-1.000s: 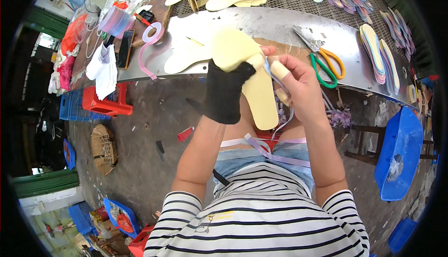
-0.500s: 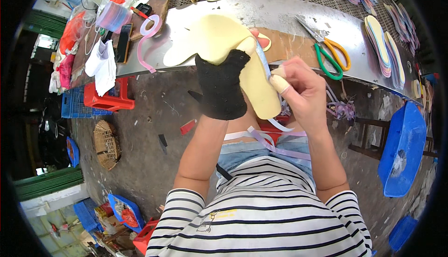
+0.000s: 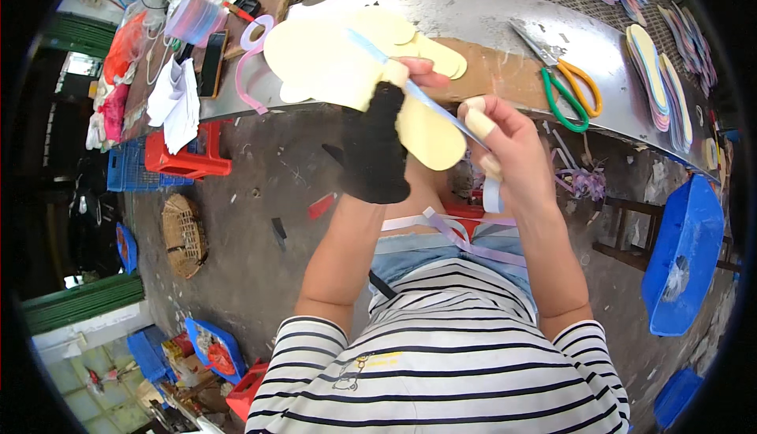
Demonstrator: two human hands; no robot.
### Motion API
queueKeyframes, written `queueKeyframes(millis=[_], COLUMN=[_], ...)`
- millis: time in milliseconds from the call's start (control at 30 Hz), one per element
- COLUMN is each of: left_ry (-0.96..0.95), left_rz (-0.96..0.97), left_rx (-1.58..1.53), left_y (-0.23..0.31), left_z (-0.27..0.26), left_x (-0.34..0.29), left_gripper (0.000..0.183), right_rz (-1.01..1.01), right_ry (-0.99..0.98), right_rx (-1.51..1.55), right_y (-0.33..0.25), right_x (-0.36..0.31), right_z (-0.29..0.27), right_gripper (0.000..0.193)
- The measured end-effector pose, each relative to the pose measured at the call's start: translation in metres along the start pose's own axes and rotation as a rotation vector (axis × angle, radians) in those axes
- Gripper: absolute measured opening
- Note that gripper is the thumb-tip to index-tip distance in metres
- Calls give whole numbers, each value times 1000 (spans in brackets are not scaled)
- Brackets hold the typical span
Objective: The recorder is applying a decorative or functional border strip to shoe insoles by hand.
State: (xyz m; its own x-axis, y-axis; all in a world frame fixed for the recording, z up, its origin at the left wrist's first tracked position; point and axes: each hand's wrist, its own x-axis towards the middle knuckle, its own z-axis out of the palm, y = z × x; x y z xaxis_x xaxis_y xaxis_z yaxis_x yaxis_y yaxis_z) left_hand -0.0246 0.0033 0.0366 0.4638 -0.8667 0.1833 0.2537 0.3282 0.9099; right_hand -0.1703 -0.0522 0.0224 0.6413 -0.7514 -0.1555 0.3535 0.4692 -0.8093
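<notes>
My left hand (image 3: 374, 146), in a black fingerless glove, is closed on a pale yellow insole (image 3: 435, 138) above the table's front edge. A narrow light-blue ribbon (image 3: 435, 106) crosses the insole at a slant and runs under my left fingertips. My right hand (image 3: 511, 144), with pale covers on its fingertips, pinches the ribbon on the right and keeps it straight. A loose end of the strip hangs under that hand. More yellow insoles (image 3: 443, 57) lie on the table behind my left hand.
Scissors (image 3: 569, 91) with green and orange handles lie at the right on the metal table (image 3: 493, 12). Edged insoles (image 3: 648, 71) stand further right. A pink ribbon roll (image 3: 257, 32), a phone (image 3: 212, 63) and white papers (image 3: 173, 103) are at the left. Below are a red stool (image 3: 185, 154) and a blue tub (image 3: 680, 264).
The insole has tilted and moved up a little. The ribbon, which ran down its side, now lies slanted and taut. My right hand has closed on the ribbon.
</notes>
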Motion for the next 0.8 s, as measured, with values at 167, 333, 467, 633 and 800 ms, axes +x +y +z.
queueKeyframes(millis=[167,333,467,633,800], left_ry=[139,206,164,86,144], left_rz=[-11,81,23,-77,-32], left_rx=[24,42,65,107,87], left_y=[9,4,2,-3,-6], left_z=[7,13,16,23,25], left_x=[-7,-7,-8,-9,-12], left_gripper=[27,26,28,24,15], right_rz=[48,43,-128,-73,-454], right_ry=[-22,-64,-128,-194,-103], right_rx=[17,-119,-298,-391,-725], right_y=[3,4,13,-4,14], right_x=[-11,-16,-19,-5,-1], right_z=[1,4,-1,-8,6], right_gripper=[7,6,6,14,16])
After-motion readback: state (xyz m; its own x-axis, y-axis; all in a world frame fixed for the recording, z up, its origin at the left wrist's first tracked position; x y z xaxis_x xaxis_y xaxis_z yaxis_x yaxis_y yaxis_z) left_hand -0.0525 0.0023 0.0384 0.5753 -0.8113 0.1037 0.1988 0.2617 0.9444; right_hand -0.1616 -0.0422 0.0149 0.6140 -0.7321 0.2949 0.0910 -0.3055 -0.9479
